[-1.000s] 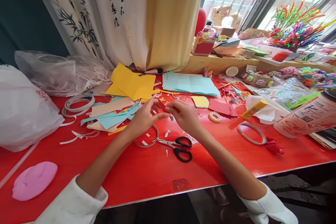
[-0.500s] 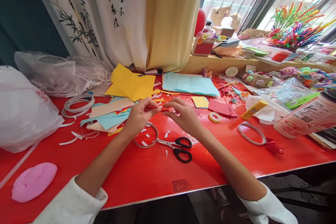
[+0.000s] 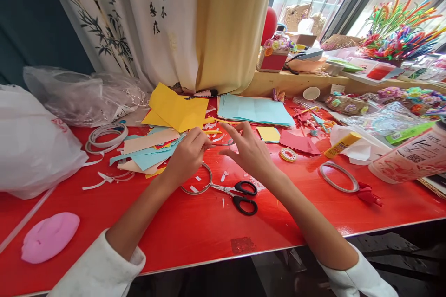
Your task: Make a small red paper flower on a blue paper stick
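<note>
Over the middle of the red table, my left hand (image 3: pixel 190 153) pinches a small, thin reddish piece (image 3: pixel 216 144) that points toward the other hand. What the piece is cannot be made out. Just to its right, my right hand (image 3: pixel 249 151) has its thumb and fingers spread, with a gap between them. Below the hands lie black-handled scissors (image 3: pixel 244 195), their blades reaching a ring-shaped tape roll (image 3: pixel 209 174) partly hidden by my left hand. Small white paper scraps (image 3: pixel 193 189) are scattered around the ring.
Yellow sheets (image 3: pixel 177 106) and light blue sheets (image 3: pixel 256 110) lie at the back. Tape rolls (image 3: pixel 106 138) and a plastic bag (image 3: pixel 36 144) are left, above pink clay (image 3: pixel 50 237). A glue stick (image 3: pixel 342 145) and large cup (image 3: pixel 411 158) stand out right.
My right hand's thumb and fingers have spread wider, away from the thin piece. My left hand has turned slightly, its fingers more closed around it. The view has shifted slightly.
</note>
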A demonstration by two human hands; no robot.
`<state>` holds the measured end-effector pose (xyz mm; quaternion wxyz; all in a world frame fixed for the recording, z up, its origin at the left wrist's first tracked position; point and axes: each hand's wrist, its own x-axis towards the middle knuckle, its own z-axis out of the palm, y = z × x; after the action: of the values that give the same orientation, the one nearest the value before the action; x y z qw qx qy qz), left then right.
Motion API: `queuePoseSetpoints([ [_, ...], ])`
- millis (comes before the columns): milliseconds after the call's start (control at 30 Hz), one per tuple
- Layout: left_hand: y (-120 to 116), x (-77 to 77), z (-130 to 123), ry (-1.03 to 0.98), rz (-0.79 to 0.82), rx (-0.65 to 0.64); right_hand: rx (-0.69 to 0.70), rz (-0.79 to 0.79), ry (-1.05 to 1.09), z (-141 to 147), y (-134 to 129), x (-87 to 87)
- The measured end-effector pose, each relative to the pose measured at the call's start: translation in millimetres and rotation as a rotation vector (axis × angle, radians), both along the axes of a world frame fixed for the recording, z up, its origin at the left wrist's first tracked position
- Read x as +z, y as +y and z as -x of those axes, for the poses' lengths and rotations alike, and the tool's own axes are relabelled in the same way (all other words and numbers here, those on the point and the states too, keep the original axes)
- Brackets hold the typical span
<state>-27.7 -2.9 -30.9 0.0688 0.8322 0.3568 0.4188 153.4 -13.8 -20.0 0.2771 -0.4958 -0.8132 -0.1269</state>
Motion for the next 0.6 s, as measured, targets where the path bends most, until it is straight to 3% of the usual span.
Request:
queuePoseSetpoints([
  [167, -1, 5.2, -4, -0.096, 0.159, -0.091, 0.007, -0.174, -0.118, -8, 7, -2.7],
  [367, 3, 4.3, -6, -0.235, 0.691, -0.096, -0.011, -0.235, -0.075, -9, 9, -6.9],
  [467, 5, 3.0, -4, -0.267, 0.694, -0.058, 0.056, -0.082, 0.123, -9, 8, -3.3],
  [600, 8, 1.4, 0, -0.267, 0.624, 0.056, 0.254, 0.361, 0.560, -10, 12, -0.2],
])
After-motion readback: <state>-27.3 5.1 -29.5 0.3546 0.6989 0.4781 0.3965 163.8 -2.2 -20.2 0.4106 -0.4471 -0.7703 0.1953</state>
